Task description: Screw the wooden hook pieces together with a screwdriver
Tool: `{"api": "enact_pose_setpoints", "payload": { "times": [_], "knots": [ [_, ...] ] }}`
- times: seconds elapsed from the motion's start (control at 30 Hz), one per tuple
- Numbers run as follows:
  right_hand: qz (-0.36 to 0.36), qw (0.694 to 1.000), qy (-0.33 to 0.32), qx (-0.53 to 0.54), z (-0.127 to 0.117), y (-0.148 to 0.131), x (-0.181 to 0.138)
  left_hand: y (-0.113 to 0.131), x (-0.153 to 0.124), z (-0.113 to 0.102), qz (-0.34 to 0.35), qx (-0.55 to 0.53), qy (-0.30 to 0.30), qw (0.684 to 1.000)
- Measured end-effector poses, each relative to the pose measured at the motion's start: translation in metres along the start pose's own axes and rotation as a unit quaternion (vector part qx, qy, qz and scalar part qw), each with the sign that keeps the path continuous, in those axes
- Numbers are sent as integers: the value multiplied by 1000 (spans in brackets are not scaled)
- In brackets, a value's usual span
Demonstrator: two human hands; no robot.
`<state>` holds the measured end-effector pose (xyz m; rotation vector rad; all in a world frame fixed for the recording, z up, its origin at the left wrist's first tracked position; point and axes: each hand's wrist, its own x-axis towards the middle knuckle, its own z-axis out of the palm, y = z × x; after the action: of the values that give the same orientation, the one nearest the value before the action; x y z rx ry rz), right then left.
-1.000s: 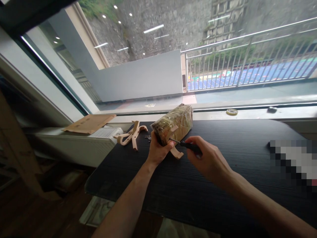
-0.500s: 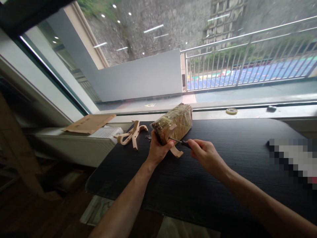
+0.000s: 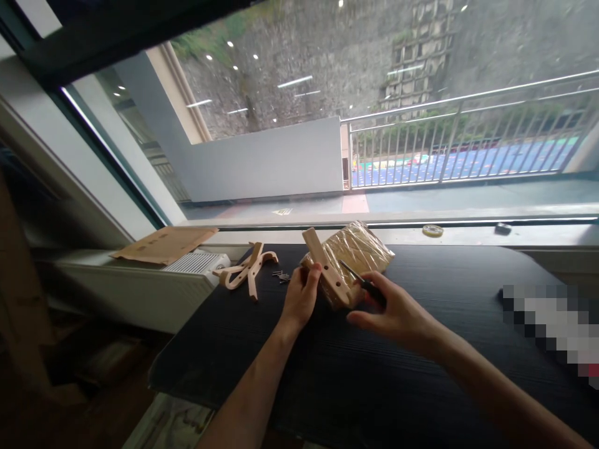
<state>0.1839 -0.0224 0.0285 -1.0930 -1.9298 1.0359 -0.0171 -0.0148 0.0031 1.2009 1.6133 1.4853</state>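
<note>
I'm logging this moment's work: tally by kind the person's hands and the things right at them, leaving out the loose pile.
Hands: 2, left hand and right hand
Screwdriver: 1
Wooden piece: 1
Wrapped block: 1
Total: 5

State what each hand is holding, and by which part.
Right hand: the screwdriver, by its black handle. Left hand: the wooden piece, thumb at its left edge near mid-length; the rest of that hold is hidden.

The wrapped block has turned, its wooden hook now showing holes, the screwdriver drawn off it.
</note>
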Motion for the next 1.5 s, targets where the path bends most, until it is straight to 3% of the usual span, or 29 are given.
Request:
{"api": "enact_pose_setpoints", "payload": {
  "times": [0.13,0.23,0.37,0.47,0.63,0.77,0.93,1.17,1.33,1.5],
  "knots": [
    [-14,995,56,-83,13,5,-2,-5,6,-5,34,-4,-16,999],
    [-32,995,61,-75,12,8,-1,-6,9,-12,57,22,-28,998],
    [-56,992,67,-92,1,13,2,1,7,-25,40,115,-147,982],
    [-44,993,53,-101,-15,19,6,5,4,-30,78,119,-203,969],
    [-30,999,-18,-39,-37,17,9,-2,5,-18,187,98,-207,955],
    [-24,999,-10,-48,-33,14,9,-9,5,-2,197,85,-248,945],
    [-24,996,29,-84,-26,19,11,-12,4,1,192,68,-236,950],
    [-31,995,8,-90,-28,18,11,-11,4,1,200,68,-223,952],
    [-26,994,39,-100,-30,16,11,-11,4,1,202,87,-227,949],
    [-31,996,-10,-83,-32,15,8,-17,4,2,217,79,-219,948]
  ]
}}
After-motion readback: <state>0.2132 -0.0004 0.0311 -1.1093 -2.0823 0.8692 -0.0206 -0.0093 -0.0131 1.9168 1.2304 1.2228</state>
